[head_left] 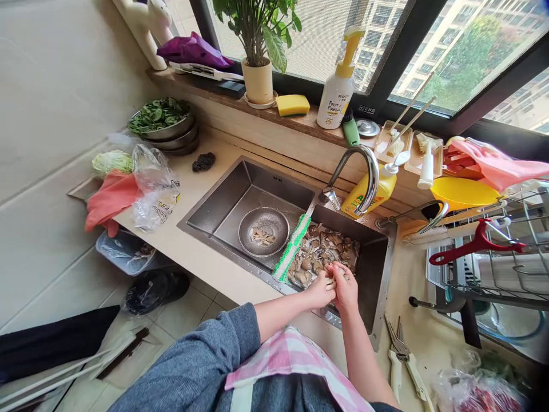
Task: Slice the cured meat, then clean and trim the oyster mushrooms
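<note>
My left hand (pixel 321 290) and my right hand (pixel 345 287) meet over the front of the right sink basin (pixel 372 274). Pinched between their fingers is a pale oyster mushroom (pixel 330 281), mostly covered by the hands. Beneath them, many brown-capped oyster mushrooms (pixel 326 243) lie wet in the basin. A metal bowl (pixel 281 222) rests in the left basin (pixel 218 214), with a few pale mushroom pieces (pixel 262 236) at its bottom. Along the divider between the basins lies a green-edged white strip (pixel 293 250), left of my hands.
A curved faucet (pixel 372 166) rises behind the right basin, beside a yellow detergent bottle (pixel 377 191). Scissors (pixel 403 355) and a dish rack (pixel 493 269) are at right. Leafy greens fill stacked bowls (pixel 175 134) at back left. A pink glove (pixel 109 200) hangs over the counter edge.
</note>
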{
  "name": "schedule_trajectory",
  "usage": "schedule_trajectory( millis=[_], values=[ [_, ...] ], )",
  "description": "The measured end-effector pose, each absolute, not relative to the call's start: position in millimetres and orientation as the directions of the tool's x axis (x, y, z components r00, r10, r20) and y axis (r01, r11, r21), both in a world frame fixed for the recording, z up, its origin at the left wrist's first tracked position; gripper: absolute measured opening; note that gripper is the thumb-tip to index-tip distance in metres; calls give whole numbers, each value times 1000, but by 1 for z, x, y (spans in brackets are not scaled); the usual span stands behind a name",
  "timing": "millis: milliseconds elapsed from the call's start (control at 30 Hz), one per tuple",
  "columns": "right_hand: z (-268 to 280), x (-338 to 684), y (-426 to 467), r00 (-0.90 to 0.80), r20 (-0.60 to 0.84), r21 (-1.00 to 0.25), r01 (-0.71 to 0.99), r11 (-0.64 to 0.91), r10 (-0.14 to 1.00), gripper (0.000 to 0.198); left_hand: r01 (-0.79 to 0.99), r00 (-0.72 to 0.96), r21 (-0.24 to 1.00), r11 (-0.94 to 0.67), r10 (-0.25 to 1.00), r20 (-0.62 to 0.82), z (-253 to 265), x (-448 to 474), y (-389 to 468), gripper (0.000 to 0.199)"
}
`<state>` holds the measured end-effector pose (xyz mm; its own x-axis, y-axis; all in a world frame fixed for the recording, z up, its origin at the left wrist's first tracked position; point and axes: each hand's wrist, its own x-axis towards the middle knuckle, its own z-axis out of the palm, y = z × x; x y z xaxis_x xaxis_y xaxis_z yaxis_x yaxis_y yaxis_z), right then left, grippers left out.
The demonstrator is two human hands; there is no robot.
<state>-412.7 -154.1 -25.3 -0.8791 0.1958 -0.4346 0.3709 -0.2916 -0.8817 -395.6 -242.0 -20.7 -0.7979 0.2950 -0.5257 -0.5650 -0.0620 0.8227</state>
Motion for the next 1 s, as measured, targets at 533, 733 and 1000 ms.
schedule_trajectory(
  millis=[533,733,1000],
  values=[
    [10,-418,-161,-934,-330,-925,291,-245,137,52,-763,-346,645,45,815,-466,-2,-413,-279,45],
    [8,-427,-163,-913,-350,-933,320,-165,208,48,-656,-402,731,186,734,-547,-4,-413,-268,44],
    [1,-436,-160,-884,-415,-892,349,-289,214,44,-671,-581,736,83,558,-593,-14,-409,-246,32]
  ],
)
